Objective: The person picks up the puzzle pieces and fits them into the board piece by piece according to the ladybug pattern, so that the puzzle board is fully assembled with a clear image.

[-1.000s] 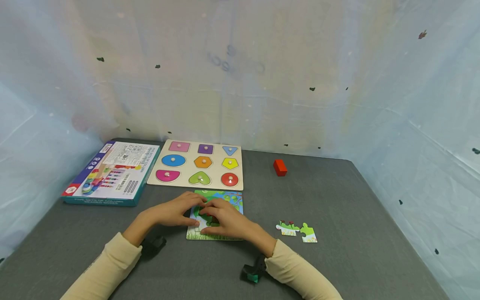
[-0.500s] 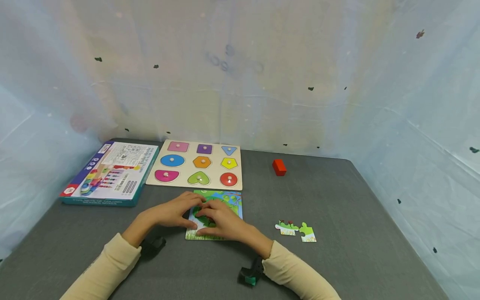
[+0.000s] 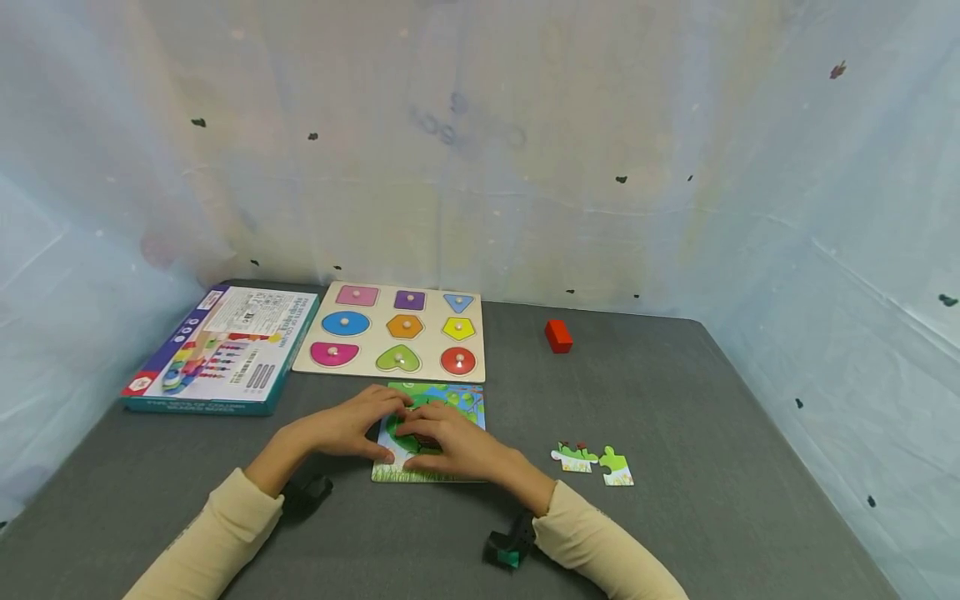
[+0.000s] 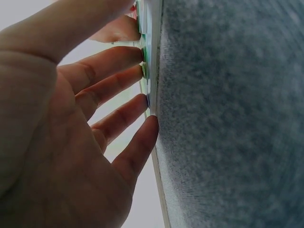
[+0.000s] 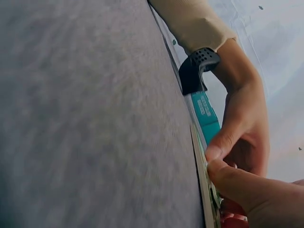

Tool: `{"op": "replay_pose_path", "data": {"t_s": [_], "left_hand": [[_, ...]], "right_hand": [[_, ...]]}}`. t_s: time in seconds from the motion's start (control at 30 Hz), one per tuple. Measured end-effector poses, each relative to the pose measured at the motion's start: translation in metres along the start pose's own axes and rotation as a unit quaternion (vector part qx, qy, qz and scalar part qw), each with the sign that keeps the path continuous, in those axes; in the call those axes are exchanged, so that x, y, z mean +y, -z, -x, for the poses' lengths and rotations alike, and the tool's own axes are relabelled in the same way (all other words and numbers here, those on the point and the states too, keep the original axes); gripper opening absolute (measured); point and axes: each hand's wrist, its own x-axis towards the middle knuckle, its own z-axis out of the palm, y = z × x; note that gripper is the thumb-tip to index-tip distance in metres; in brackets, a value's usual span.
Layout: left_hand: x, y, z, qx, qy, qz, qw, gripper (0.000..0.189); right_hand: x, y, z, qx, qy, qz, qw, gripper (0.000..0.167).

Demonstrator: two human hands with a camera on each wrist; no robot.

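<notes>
A flat jigsaw puzzle (image 3: 468, 400) with a green and blue garden picture lies on the grey table. My left hand (image 3: 348, 427) rests on its left side, fingers spread and fingertips touching the surface in the left wrist view (image 4: 85, 114). From the other side my right hand (image 3: 459, 446) reaches over the middle, its thumb and fingers apart and touching the picture. The right hand covers part of the puzzle, so what lies beneath it is hidden. Two loose jigsaw pieces, one wide (image 3: 576, 460) and one corner piece (image 3: 618, 468), lie to the right.
Behind the puzzle lies a wooden peg board (image 3: 367, 368) with colourful knobbed shapes. A boxed toy (image 3: 232, 346) stands left of it. Toward the back right sits a red block (image 3: 558, 336). Plastic sheeting (image 3: 525, 150) surrounds the table (image 3: 675, 400).
Both hands stay on the puzzle. The right hand's thumb and fingers shift slightly left, then back right. The loose pieces and the other objects keep their places.
</notes>
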Motion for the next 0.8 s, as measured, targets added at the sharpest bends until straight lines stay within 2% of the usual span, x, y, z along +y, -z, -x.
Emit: {"op": "replay_pose_path", "data": {"t_s": [0.2, 0.4, 0.63, 0.8], "left_hand": [[0.001, 0.000, 0.000, -0.001, 0.003, 0.005, 1.0000, 0.050], [0.001, 0.000, 0.000, -0.002, 0.002, 0.002, 1.0000, 0.049], [0.001, -0.002, -0.001, 0.003, -0.007, -0.030, 0.9995, 0.039], [0.005, -0.004, -0.002, 0.014, -0.003, -0.066, 0.9977, 0.039]], "right_hand": [[0.010, -0.001, 0.009, 0.016, 0.016, -0.009, 0.9997, 0.042], [0.012, -0.005, 0.014, 0.030, 0.007, -0.022, 0.9993, 0.041], [0.012, -0.005, 0.014, 0.028, -0.010, -0.036, 0.9989, 0.037], [0.013, -0.007, 0.014, 0.028, -0.017, -0.042, 0.9986, 0.038]]}}
